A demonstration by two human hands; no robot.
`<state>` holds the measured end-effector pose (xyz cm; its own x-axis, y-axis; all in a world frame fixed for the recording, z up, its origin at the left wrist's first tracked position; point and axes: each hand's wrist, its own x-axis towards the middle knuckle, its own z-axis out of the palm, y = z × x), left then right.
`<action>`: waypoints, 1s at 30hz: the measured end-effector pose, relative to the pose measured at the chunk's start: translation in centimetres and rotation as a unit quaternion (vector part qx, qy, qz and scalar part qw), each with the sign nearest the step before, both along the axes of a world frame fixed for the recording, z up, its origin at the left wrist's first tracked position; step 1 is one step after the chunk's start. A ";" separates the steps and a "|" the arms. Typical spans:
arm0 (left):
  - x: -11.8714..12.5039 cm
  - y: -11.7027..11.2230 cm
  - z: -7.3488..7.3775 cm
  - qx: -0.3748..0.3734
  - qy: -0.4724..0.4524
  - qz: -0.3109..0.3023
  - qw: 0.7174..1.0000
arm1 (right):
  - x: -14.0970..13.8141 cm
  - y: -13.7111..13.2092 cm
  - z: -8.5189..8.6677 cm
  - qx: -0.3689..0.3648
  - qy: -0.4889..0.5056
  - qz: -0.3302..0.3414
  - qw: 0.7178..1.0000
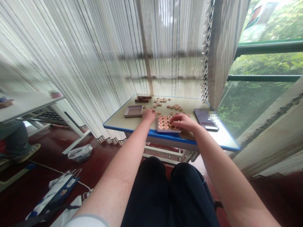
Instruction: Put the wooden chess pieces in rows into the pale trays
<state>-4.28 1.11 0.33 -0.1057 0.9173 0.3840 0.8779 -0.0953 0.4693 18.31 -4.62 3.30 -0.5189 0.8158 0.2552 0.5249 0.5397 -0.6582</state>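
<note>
Centre frame, before me: beige, blue-edged table (118, 119); pale, red-marked xiangqi discs (164, 122); brown tray (133, 111); above, white striped curtain (94, 50).

- Table (118, 119): beige top with a blue edge, at the middle of the frame.
- Shallow tray (169, 130): at the near edge, centre, filled with rows of round wooden pieces (163, 121).
- Empty shallow box (133, 111): left of the tray, apart from it.
- Dark flat boxes (143, 99): stacked at the far left of the top.
- Loose pieces (176, 107): scattered over the far half.
- Dark flat slab (204, 118): on the right of the top, partly blurred.
</note>
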 end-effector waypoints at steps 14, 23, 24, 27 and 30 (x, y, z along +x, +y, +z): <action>-0.3 0.5 -0.5 0.037 -0.069 -0.029 0.997 | -0.2 -0.3 0.1 -0.011 0.084 -0.060 0.995; 0.1 -0.3 0.0 0.113 -0.154 -0.079 0.978 | -0.1 0.6 -0.8 0.062 0.112 -0.100 0.987; 0.1 -0.4 0.0 0.119 -0.168 -0.093 0.974 | 0.0 0.6 -0.8 0.070 0.108 -0.101 0.986; 0.3 -0.3 -0.2 0.120 -0.209 -0.120 0.963 | 0.1 0.7 -0.8 0.094 0.097 -0.120 0.984; 0.3 -0.1 -0.3 0.120 -0.242 -0.142 0.952 | 0.1 0.5 -0.7 0.145 0.082 -0.140 0.976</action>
